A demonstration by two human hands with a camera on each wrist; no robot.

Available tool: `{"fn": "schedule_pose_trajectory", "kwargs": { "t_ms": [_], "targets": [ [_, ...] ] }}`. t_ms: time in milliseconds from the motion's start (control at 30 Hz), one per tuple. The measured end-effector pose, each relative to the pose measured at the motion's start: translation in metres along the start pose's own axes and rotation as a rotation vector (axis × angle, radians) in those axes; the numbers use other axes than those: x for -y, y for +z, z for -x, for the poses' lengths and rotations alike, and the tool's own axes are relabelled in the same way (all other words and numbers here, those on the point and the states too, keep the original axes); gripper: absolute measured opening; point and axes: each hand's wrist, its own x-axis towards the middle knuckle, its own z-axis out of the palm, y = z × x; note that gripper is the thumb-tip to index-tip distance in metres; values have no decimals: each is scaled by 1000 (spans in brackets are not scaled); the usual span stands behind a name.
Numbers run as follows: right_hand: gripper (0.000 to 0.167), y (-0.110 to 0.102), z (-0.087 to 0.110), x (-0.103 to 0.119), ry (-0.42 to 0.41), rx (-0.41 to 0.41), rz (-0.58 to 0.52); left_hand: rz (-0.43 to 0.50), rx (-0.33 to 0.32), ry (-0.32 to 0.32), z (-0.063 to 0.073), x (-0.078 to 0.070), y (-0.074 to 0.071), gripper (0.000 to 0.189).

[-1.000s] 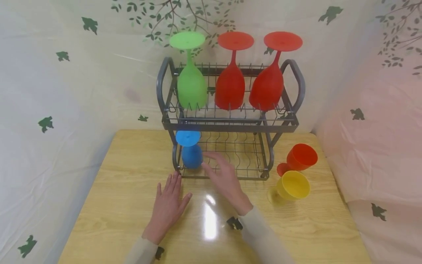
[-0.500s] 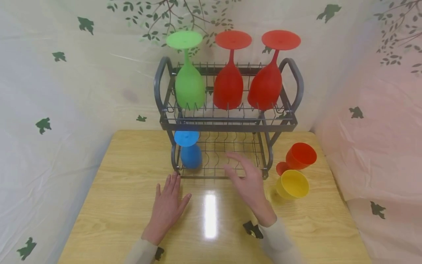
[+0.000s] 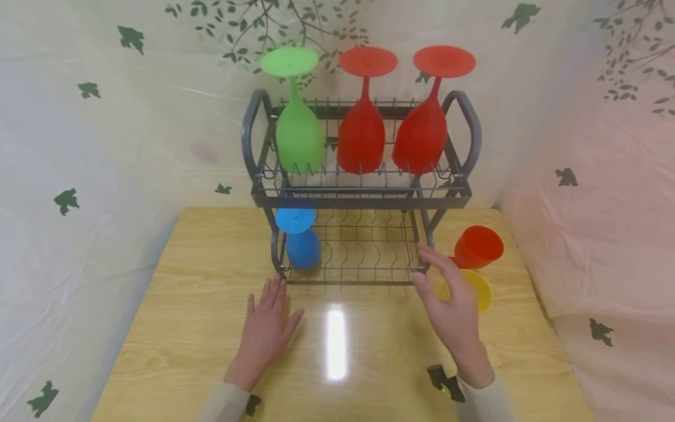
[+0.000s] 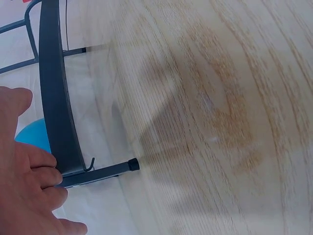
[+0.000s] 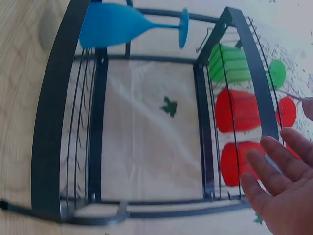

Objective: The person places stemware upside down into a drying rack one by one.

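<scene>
- Pale cloth printed with leafy branches and green birds [image 3: 67,201] forms the backdrop for a light wood-grained table [image 3: 195,293], where a strip of reflected light [image 3: 336,343] shines near the middle.
- At the back of the table stands a dark two-tier rack [image 3: 364,203], its tiers lined with thin wire.
- Three goblets sit upside down along the upper tier, feet in the air: a green goblet [image 3: 300,140] at the left, a first red goblet [image 3: 361,140] in the middle and a second red goblet [image 3: 420,140] at the right.
- Below them, a blue goblet [image 3: 303,249], also inverted, occupies the left end of the lower tier.
- Right of the rack, a table-standing red goblet [image 3: 478,247] and, just in front of it, a yellow goblet [image 3: 483,293] face mouth up.
- A person's right hand [image 3: 453,310], thumb and fingers well parted and grasping nothing, is at the yellow goblet, partly hiding it from the head camera; whether skin meets plastic cannot be told.
- The left hand [image 3: 263,331] lies palm down on the table, fingers straight, thumb out to the side, holding nothing, its fingertips at the rack's front left corner.
- Pale sleeves [image 3: 225,403] cover both forearms.
</scene>
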Motion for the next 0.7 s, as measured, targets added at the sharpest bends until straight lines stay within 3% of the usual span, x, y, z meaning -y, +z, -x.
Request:
{"fn": "schedule_pose_trajectory", "kwargs": {
  "t_ms": [300, 700],
  "targets": [
    [43, -34, 13, -16, -49, -78, 148, 5, -6, -1, 1, 0, 0, 77],
    [54, -70, 45, -46, 85, -106, 252, 14, 13, -10, 0, 1, 1, 78]
  ]
}}
